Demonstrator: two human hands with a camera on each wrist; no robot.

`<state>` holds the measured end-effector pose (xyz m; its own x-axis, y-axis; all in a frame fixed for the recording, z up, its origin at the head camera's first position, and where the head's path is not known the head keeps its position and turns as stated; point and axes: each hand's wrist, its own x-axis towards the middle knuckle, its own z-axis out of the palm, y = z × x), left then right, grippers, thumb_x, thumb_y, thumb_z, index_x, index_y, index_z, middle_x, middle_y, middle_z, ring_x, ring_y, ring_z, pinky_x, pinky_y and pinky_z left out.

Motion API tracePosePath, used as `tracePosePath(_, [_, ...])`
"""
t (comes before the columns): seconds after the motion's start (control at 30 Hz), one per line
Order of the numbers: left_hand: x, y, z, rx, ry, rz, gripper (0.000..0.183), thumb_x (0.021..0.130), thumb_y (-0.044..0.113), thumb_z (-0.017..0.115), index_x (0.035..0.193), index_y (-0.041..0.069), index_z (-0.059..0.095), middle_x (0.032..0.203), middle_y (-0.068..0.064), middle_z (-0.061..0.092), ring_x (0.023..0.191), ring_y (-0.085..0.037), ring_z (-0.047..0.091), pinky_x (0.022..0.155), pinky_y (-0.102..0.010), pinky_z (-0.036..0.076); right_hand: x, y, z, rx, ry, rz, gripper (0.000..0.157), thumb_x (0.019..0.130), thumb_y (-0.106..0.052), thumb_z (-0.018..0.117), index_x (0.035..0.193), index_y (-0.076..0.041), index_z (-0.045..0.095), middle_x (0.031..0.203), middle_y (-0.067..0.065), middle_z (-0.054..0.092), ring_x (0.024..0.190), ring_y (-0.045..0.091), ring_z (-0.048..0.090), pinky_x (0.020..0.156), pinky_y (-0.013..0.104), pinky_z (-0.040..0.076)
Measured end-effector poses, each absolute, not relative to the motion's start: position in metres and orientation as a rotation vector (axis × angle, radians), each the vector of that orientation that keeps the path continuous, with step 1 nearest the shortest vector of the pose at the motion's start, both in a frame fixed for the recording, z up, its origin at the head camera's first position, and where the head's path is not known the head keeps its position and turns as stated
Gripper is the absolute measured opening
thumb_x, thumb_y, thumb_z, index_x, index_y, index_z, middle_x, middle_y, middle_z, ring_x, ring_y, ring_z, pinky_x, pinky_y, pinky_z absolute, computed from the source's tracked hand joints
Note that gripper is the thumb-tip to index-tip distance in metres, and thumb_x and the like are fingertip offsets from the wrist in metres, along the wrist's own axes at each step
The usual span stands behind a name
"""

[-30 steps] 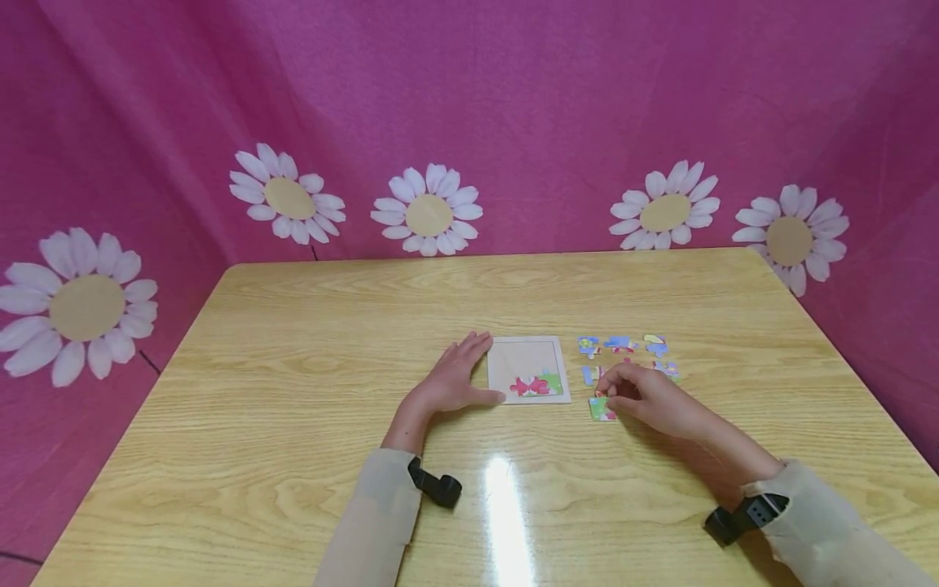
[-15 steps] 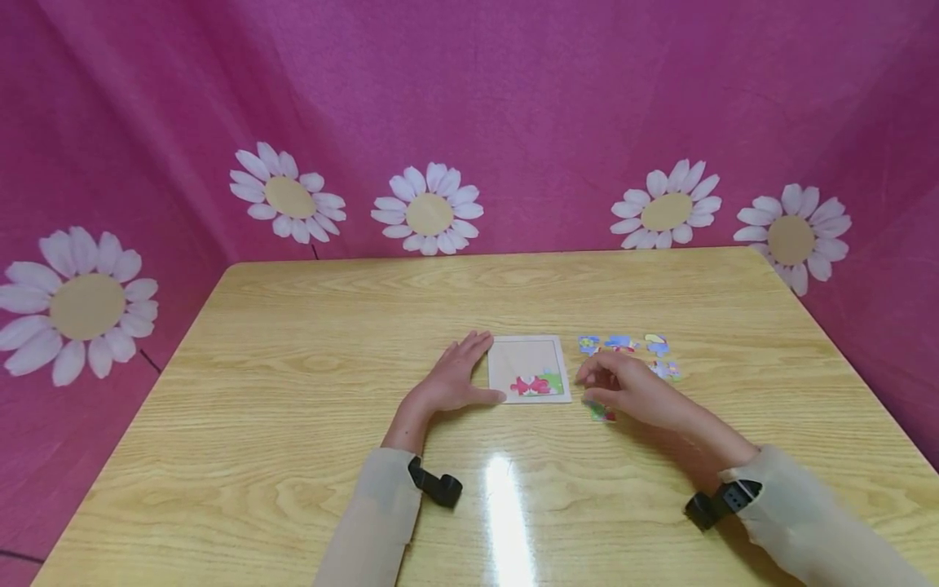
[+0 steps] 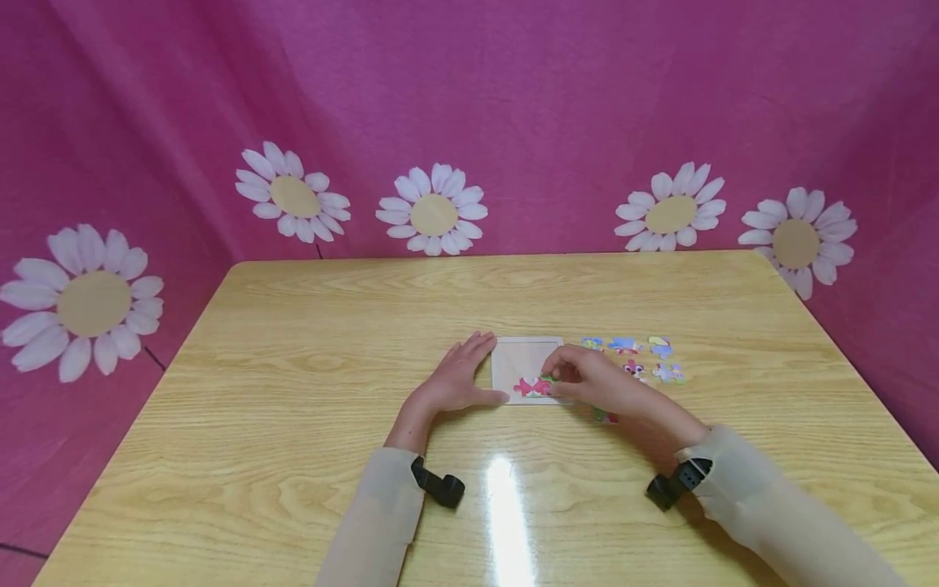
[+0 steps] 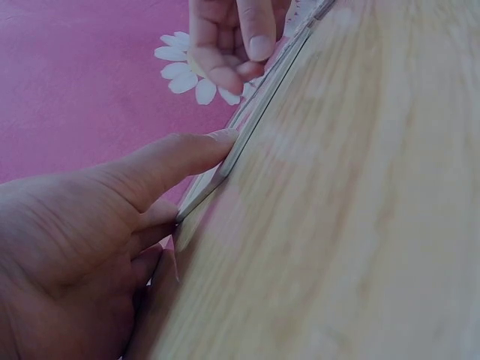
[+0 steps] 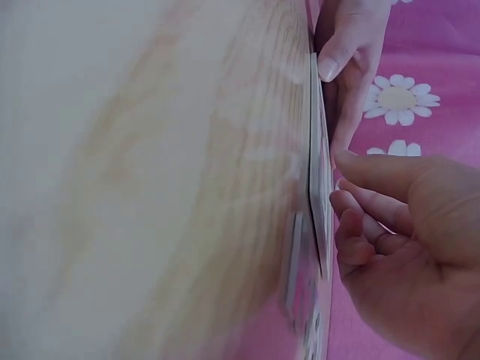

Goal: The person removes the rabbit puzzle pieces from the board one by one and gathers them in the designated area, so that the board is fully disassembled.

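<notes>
A shallow puzzle tray (image 3: 517, 359) lies on the table, with a pink puzzle piece (image 3: 523, 387) and some green beside it along its near side. My left hand (image 3: 453, 379) steadies the tray's left side, fingers straight toward the far corner. In the left wrist view, the left thumb (image 4: 199, 150) rests on the tray's edge. Over the tray's near right part is my right hand (image 3: 597, 379), thumb and fingertips brought together just above the pieces. A small pale sliver shows between those fingertips in the right wrist view; the hand hides most of this puzzle piece.
Loose puzzle pieces (image 3: 625, 346) lie in rows to the right of the tray. A green and red piece (image 3: 605, 416) sits nearest, partly under the right hand. The wooden table (image 3: 330, 342) reaches back to a pink cloth (image 3: 543, 122) printed with white daisies.
My right hand has moved left from the loose pieces to over the tray's near right part. My left hand keeps its place at the tray's left side.
</notes>
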<state>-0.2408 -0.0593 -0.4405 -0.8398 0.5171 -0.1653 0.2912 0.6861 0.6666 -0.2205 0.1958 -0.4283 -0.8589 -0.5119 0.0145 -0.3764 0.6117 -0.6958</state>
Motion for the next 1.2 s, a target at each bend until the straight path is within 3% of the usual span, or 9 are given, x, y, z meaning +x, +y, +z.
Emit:
tracePosePath(0.43, [-0.241,-0.059,-0.441,0.642,2.567,0.931,0.094,0.084,0.039,0.075,0.156,0.011,0.023,0.166,-0.003,0.018,0.156,-0.021,0.005,0.128,-0.041,0.004,-0.23,0.184,-0.427,-0.821,2.597,-0.978,0.015,0.088,-0.008,0.07,0.1,-0.002,0.065,0.081,0.002,0.057,0.071,0.009,0.046,0.063,0.018,0.041])
tracePosePath(0.87, [-0.239,-0.058,-0.439,0.631,2.577,0.905,0.094,0.084,0.039,0.075,0.157,0.011,0.022,0.166,-0.003,0.017,0.156,-0.02,0.005,0.128,-0.04,0.002,-0.229,0.181,-0.427,-0.75,2.551,-0.969,0.016,0.09,-0.005,0.067,0.101,0.001,0.057,0.082,0.004,0.052,0.076,0.013,0.045,0.066,0.019,0.039])
tracePosePath(1.2, [-0.24,-0.058,-0.44,0.638,2.582,0.902,0.094,0.084,0.039,0.075,0.157,0.012,0.022,0.166,-0.001,0.017,0.156,-0.019,0.004,0.128,-0.039,0.002,-0.22,0.176,-0.428,-0.772,2.72,-0.957,0.014,0.087,-0.001,0.07,0.094,-0.002,0.058,0.086,0.007,0.062,0.079,0.011,0.054,0.068,0.02,0.048])
